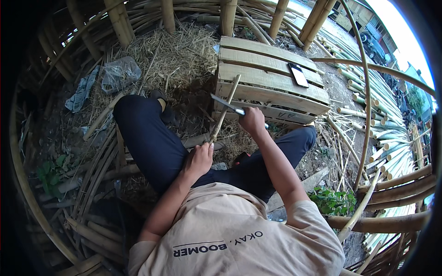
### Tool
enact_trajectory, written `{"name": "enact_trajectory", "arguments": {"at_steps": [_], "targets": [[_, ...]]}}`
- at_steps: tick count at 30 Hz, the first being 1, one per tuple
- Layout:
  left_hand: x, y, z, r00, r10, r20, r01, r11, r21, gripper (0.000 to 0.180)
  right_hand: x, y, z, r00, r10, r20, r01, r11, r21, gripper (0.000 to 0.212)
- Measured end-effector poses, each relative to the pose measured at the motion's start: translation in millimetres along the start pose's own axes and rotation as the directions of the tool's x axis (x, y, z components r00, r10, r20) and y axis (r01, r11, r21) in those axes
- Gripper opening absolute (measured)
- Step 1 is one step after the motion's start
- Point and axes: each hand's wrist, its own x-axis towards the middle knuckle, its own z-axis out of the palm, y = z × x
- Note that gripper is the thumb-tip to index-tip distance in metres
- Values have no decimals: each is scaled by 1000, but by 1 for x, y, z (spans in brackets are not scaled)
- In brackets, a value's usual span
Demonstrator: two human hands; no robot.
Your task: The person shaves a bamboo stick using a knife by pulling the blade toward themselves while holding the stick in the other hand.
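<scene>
My left hand (200,159) is closed round the lower end of a thin bamboo stick (226,109), which tilts up and away from me over my lap. In my right hand (252,121) is a knife (229,106) with a light handle. Its blade points left and crosses the stick about midway along. Whether the edge touches the stick or passes just in front of it, I cannot tell. Both hands are above the gap between my bent knees, just short of a wooden slatted crate.
The slatted crate (267,66) stands ahead, with a phone (298,75) on top. Straw (170,55), a clear plastic bag (120,73) and loose bamboo strips (94,168) lie to the left. At right are stacked bamboo poles (386,119), a leafy plant (332,201) and bamboo rails (382,224).
</scene>
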Motion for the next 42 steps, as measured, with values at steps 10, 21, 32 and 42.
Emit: {"name": "enact_trajectory", "arguments": {"at_steps": [10,21,32,42], "targets": [[1,-1,0,1000,2,-5,-2,998,67,38,2,0,-2,998,56,26,-56,998,17,17],[0,2,-3,1000,-8,-4,8,998,69,38,9,10,4,996,25,-81,-28,999,-35,11],[-1,2,-8,999,-34,13,33,997,63,37,12,9,-7,998,-23,-57,19,997,-72,12],[2,-11,-3,997,63,-48,-66,996,-66,41,8,3,-8,994,-30,100,31,1000,-5,19]]}}
